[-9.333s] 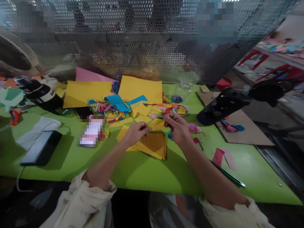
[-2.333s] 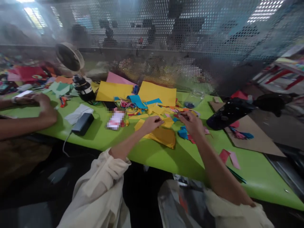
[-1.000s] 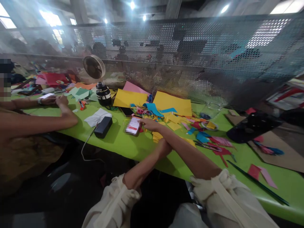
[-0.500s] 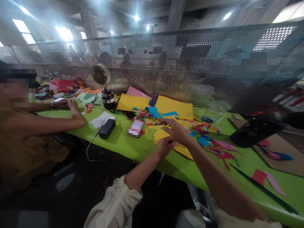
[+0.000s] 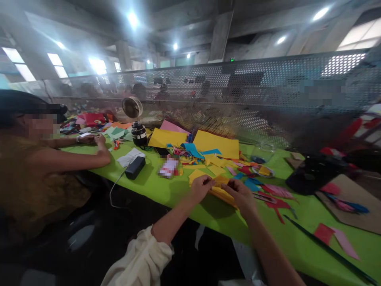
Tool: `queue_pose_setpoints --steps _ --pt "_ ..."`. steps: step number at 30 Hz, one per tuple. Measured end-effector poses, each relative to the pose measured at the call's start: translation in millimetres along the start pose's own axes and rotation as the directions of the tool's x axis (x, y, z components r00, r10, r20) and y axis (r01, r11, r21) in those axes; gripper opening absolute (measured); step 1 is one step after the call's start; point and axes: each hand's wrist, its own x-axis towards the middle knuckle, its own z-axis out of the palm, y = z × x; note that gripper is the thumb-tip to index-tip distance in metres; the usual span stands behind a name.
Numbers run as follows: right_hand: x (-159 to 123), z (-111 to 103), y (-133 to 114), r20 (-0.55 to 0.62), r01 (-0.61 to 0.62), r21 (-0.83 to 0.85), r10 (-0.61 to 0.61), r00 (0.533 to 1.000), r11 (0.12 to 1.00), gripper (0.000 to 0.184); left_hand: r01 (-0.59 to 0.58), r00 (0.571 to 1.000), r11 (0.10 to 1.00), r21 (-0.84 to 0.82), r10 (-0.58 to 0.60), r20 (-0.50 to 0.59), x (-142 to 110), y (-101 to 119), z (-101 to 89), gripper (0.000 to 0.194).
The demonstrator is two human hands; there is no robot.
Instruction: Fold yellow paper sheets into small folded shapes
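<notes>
Between my two hands a small piece of yellow paper [image 5: 220, 181] is stretched, pinched at either end. My left hand [image 5: 201, 188] has its fingers closed on the left side of the piece. On the other side my right hand [image 5: 240, 194] pinches it between thumb and fingers. Just below, a stack of yellow paper [image 5: 224, 196] lies on the green table [image 5: 166, 190], partly covered by my hands. Loose yellow, blue and red paper scraps [image 5: 220, 160] are strewn behind my hands.
A black power bank [image 5: 135, 167] with a white cable, a fan [image 5: 133, 108] and larger yellow sheets [image 5: 216, 143] stand or lie on the table. A metal mesh divider [image 5: 184, 99] runs behind. At the left sits a co-worker [image 5: 50, 167]. A long dark green strip [image 5: 330, 249] lies at right.
My right hand has come down from above the scraps and now grips the yellow paper beside my left hand. The camera view has tilted slightly upward.
</notes>
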Motion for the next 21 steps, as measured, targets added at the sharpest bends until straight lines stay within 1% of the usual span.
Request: queue_pose_setpoints --steps 3,8,14,18,21 --pt "-5 0 0 0.033 -0.031 0.036 0.03 0.999 0.999 0.038 0.006 1.0 0.999 0.034 -0.006 0.017 1 -2 0.9 0.029" --pt "-10 -2 -3 -0.05 0.021 0.039 -0.019 0.999 0.999 0.037 -0.005 0.998 0.998 0.063 0.001 0.061 0 -7 1.5 0.032" --pt "-10 -2 -1 -0.159 0.025 0.099 -0.009 0.987 0.995 0.039 -0.035 0.998 0.988 0.151 0.025 0.065 1 -11 2.3 0.03" --pt "-10 -3 4 -0.195 0.043 0.085 -0.026 0.981 0.995 0.04 -0.036 0.997 0.985 0.166 0.025 0.069 0 -10 1.4 0.028" --pt "-10 -3 8 -0.192 0.035 0.068 -0.021 0.981 0.997 0.041 -0.033 0.996 0.986 0.161 0.02 0.083 -1 -8 0.6 0.025"
